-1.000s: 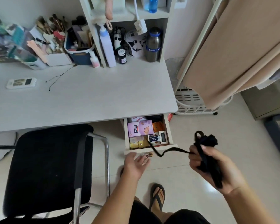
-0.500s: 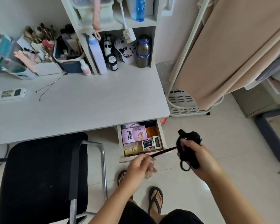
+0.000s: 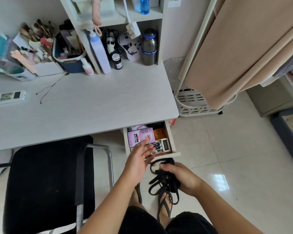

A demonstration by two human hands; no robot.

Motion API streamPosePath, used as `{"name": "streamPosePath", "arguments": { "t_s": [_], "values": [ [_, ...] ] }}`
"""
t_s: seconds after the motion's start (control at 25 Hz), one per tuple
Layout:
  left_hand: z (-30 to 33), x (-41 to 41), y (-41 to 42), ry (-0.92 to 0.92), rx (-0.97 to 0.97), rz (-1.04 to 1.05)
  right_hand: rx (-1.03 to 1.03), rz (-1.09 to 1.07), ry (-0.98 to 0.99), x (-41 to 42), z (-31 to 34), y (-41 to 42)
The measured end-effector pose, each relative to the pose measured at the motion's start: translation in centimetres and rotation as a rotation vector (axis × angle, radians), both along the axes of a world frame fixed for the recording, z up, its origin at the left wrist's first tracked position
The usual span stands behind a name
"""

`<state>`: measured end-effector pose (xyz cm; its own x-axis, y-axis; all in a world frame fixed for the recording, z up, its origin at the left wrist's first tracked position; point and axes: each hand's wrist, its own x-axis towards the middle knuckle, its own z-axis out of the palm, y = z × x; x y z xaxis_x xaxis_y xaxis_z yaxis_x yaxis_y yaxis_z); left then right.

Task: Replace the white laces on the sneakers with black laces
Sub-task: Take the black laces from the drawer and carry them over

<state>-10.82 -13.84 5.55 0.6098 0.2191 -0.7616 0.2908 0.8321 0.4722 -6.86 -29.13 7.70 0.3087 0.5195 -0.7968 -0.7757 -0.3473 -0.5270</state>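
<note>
A bundle of black laces (image 3: 164,180) hangs in loops from my right hand (image 3: 180,178), which grips it low over the floor in front of the drawer. My left hand (image 3: 139,159) is spread with straight fingers just left of the bundle, reaching over the front edge of the open drawer (image 3: 173,154) and holding nothing. No sneakers are in view.
The drawer under the white desk (image 3: 84,108) holds a purple box (image 3: 140,136), an orange item and small devices. A black chair (image 3: 47,181) stands at the left. A white laundry basket (image 3: 198,105) and beige fabric stand at the right. My sandalled feet are on the tile floor.
My right hand has dropped lower and nearer with the laces gathered in. My left hand has let go of the lace strand and opened over the drawer front.
</note>
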Motion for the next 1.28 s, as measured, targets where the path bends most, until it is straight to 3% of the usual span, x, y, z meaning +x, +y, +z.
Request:
{"name": "streamPosePath", "arguments": {
  "t_s": [0.08, 0.16, 0.2, 0.32, 0.48, 0.88, 1.0, 1.08, 1.16, 1.28],
  "values": [
    [-2.8, -1.9, 0.0, 0.226, 0.070, -0.024, -0.031, -0.215, 0.061, 0.8, 0.0, -0.3],
    [-5.3, -3.1, -1.2, 0.418, -0.117, 0.033, 0.011, -0.483, 0.154, 1.4, -0.4, -0.5],
    [-6.3, -3.0, -1.8, 0.419, -0.243, 0.082, 0.023, -0.576, 0.170, 1.5, -0.8, -0.5],
    [-7.3, -0.3, -2.4, 0.277, -0.425, 0.250, -0.026, -0.637, 0.134, 1.4, -1.5, -0.4],
    [-7.3, 1.2, -1.4, 0.220, -0.418, 0.265, -0.026, -0.576, 0.091, 2.2, -0.9, -0.4],
    [-8.4, 10.2, 4.7, 0.003, -0.318, 0.292, 0.249, -0.628, 0.041, 6.8, 1.7, 3.1],
    [-8.3, 11.4, 5.0, 0.190, -0.166, 0.182, 0.334, -0.658, 0.067, 7.9, 2.6, 4.3],
    [-6.9, 11.8, 4.7, 0.360, -0.172, 0.113, 0.401, -0.663, 0.055, 8.8, 3.6, 5.0],
    [-3.1, 10.8, 5.2, 0.223, -0.181, -0.168, 0.414, -0.606, 0.010, 9.4, 5.1, 5.6],
    [4.9, 10.1, 6.7, -0.223, -0.093, -0.570, 0.298, -0.383, -0.179, 9.9, 8.2, 6.7]
  ]
}}
